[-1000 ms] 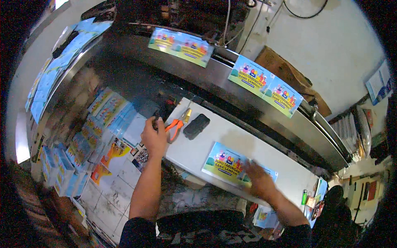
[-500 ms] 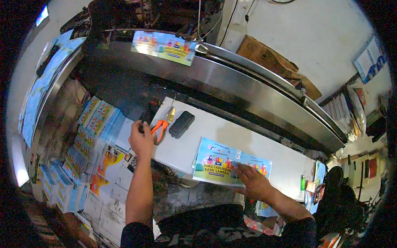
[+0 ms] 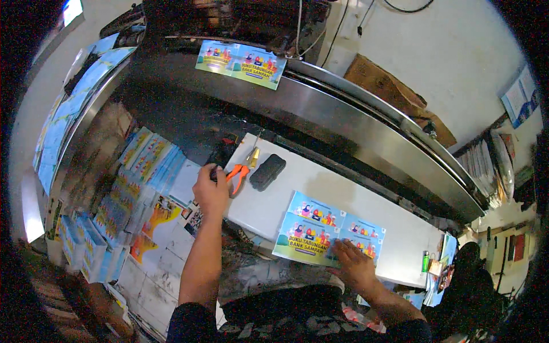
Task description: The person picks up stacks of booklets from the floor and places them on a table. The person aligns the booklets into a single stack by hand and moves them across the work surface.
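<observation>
My right hand (image 3: 355, 264) lies flat, fingers stretched out, on the lower right part of some printed booklet covers (image 3: 309, 235). These are blue and green with cartoon figures and rest at the near edge of a white bench (image 3: 334, 197). One cover overlaps another, whose upper strip shows behind it. At the bench's left end, my left hand (image 3: 211, 191) is closed around a small black part, mostly hidden by the fingers. Just beyond that hand is a dark object (image 3: 222, 153). Pliers with orange handles (image 3: 237, 177) and a black oblong case (image 3: 267, 172) lie right of it.
Stacks of printed booklets (image 3: 146, 157) stand at the left. A long metal ledge (image 3: 343, 103) runs behind the bench, with another printed cover (image 3: 240, 64) on it. A green lighter (image 3: 425, 261) lies at the bench's right end. Brown cardboard (image 3: 384, 84) leans behind the ledge.
The whole view has shifted, so most things sit farther right. More of the rear cover shows above the front one under my right hand. My left hand keeps its place by the bench's left end.
</observation>
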The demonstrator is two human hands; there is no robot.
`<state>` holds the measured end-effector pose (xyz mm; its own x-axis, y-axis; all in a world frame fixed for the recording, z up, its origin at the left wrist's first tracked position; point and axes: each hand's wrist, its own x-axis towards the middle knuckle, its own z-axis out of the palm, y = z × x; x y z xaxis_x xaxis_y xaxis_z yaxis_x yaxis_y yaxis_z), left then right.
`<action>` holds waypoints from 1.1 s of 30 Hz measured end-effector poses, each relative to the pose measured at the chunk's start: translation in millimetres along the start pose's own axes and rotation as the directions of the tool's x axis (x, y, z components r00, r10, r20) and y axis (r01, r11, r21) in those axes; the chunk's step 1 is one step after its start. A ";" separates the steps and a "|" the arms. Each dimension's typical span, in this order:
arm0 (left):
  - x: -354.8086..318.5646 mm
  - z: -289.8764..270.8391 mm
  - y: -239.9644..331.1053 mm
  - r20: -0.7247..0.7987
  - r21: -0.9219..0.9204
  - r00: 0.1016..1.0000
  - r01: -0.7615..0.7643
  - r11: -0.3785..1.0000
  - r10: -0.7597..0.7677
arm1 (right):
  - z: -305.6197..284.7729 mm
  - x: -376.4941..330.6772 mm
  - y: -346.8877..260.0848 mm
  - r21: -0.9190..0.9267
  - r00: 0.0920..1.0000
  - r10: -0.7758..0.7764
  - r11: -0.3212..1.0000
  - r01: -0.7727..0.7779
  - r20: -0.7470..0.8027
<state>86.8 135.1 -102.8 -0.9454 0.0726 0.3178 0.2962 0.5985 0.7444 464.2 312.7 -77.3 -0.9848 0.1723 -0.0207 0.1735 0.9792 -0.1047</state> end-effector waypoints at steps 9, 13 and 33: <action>-1.3 -1.9 10.7 0.021 0.005 0.999 0.041 0.999 -0.041 | -42.3 16.1 13.4 0.248 0.970 0.002 0.967 -0.063 0.242; -3.5 3.8 -0.4 -0.021 0.009 0.998 -0.059 0.998 0.059 | -99.3 60.5 72.7 0.000 0.857 0.253 0.959 -0.284 0.449; -1.3 0.8 -6.1 -0.040 0.051 0.999 -0.035 0.998 0.037 | -19.3 69.6 42.1 0.129 0.953 0.145 0.974 -0.184 0.267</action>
<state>86.1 131.9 -108.2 -0.9276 0.0622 0.3683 0.3213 0.6357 0.7019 402.9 368.0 -64.0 -0.9125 0.2777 -0.3003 0.3510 0.9085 -0.2266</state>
